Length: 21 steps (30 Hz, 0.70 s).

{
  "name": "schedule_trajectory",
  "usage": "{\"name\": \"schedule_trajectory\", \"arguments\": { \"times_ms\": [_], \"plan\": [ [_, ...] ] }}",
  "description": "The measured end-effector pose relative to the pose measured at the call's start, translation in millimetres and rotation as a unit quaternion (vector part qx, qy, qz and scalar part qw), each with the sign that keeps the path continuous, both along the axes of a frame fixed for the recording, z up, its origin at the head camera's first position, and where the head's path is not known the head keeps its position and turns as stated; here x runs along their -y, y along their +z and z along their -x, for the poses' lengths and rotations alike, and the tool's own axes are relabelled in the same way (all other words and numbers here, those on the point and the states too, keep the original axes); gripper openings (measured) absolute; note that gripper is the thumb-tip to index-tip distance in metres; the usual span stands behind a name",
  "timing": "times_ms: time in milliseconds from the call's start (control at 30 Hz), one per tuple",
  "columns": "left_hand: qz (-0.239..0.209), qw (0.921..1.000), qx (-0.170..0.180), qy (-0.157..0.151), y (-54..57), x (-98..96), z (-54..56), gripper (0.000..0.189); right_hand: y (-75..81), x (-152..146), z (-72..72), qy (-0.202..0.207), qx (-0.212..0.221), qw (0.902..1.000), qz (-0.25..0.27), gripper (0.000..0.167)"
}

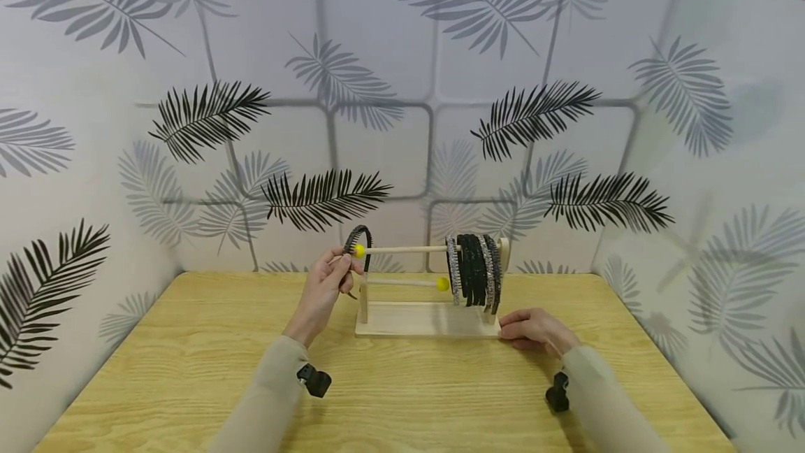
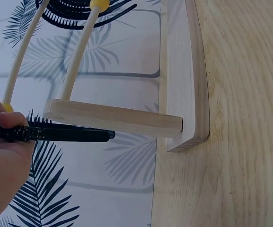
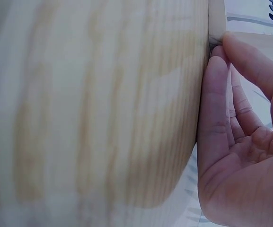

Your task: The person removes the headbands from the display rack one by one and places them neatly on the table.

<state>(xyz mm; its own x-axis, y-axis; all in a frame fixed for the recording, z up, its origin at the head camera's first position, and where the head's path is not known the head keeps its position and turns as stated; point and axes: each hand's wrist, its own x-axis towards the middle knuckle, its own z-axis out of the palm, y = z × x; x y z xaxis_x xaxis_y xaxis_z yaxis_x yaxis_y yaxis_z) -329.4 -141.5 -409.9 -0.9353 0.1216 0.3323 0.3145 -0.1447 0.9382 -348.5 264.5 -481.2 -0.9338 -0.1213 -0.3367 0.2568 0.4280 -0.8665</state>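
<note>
My left hand [image 1: 323,286] pinches a black toothed headband [image 2: 74,135] at the left end of a wooden headband rack [image 1: 428,321]. The headband's arch stands around the upper rod [image 1: 409,249], close by its yellow ball tip [image 1: 358,251]. In the left wrist view, its free ends point toward the rack's left upright [image 2: 117,118]. Several black and silvery headbands [image 1: 476,268] hang together at the rack's right side. My right hand [image 1: 534,327] grips the right front corner of the base, thumb and fingertips on its edge.
The rack stands on a wood-grain table [image 1: 207,369] near its back edge. A lower rod [image 1: 402,282] ends in a second yellow ball [image 1: 442,284] beside the hanging headbands. Leaf-patterned walls [image 1: 390,138] rise behind and on both sides.
</note>
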Motion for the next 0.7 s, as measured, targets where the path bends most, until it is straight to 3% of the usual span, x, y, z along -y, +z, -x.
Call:
{"name": "schedule_trajectory", "arguments": {
  "times_ms": [300,567,700],
  "plan": [
    [0.006,0.9996,0.000,0.028,-0.8,3.9,1.7,0.027,0.4,1,-0.8,0.001,0.000,1.0000,0.005,0.040],
    [0.025,0.9987,0.019,0.040,-11.7,21.1,4.6,0.030,-0.9,-1,-1.3,0.003,0.001,0.9999,0.011,0.039],
    [0.057,0.9971,0.025,0.044,-15.5,29.7,3.2,0.031,1.0,-1,-0.9,0.008,0.003,0.9999,0.009,0.039]
  ]
}}
